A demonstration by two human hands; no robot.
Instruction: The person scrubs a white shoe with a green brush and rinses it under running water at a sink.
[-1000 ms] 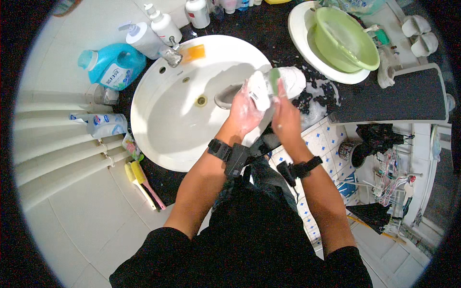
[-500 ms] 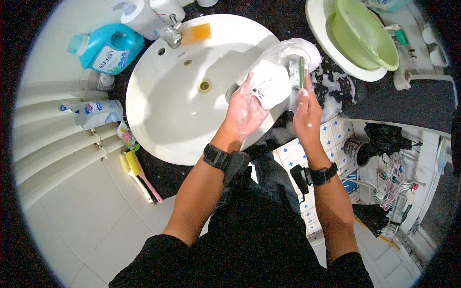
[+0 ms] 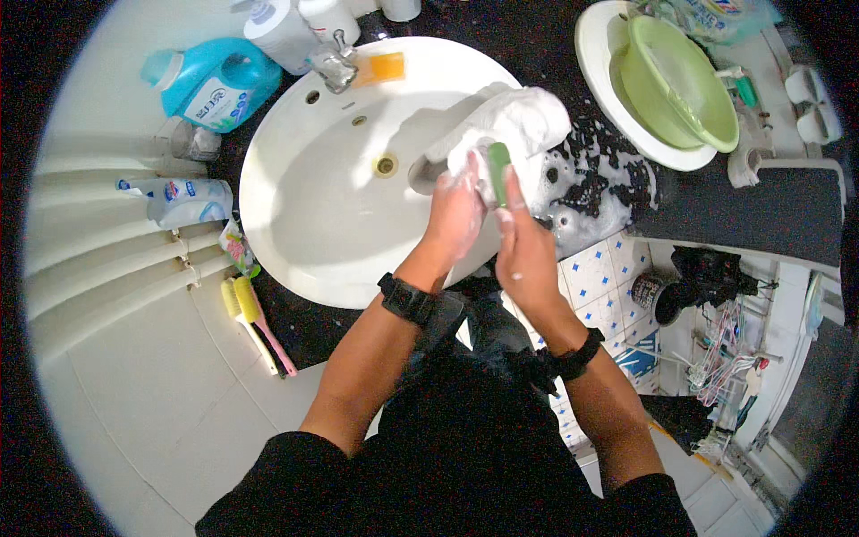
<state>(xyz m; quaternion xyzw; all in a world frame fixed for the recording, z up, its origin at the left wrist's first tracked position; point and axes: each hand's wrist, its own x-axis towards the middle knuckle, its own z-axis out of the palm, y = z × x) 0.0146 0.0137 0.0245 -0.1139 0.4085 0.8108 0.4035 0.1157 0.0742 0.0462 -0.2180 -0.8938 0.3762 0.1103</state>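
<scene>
A white shoe (image 3: 523, 121), lathered with foam, is tilted over the right rim of the white washbasin (image 3: 295, 242). My left hand (image 3: 455, 215) is closed round its near end, where the fingers are partly hidden by foam. A brush with a green handle (image 3: 499, 170) is gripped in my right hand (image 3: 526, 255). Its head lies against the shoe close to my left fingers, and its bristles are hidden. Suds (image 3: 586, 210) spread over the black counter right of the shoe.
An orange soap bar (image 3: 387, 66) lies by the tap (image 3: 335, 67). A blue detergent jug (image 3: 219, 85), white bottles (image 3: 282, 36) and two yellow-bristled brushes (image 3: 246, 304) stand or lie round the basin's left side. A green basin (image 3: 671, 80) sits in a white one (image 3: 595, 63) at far right.
My right hand and the brush have moved left and nearer, from the shoe's right side to beside my left hand. The shoe has turned, and its printed white part no longer shows.
</scene>
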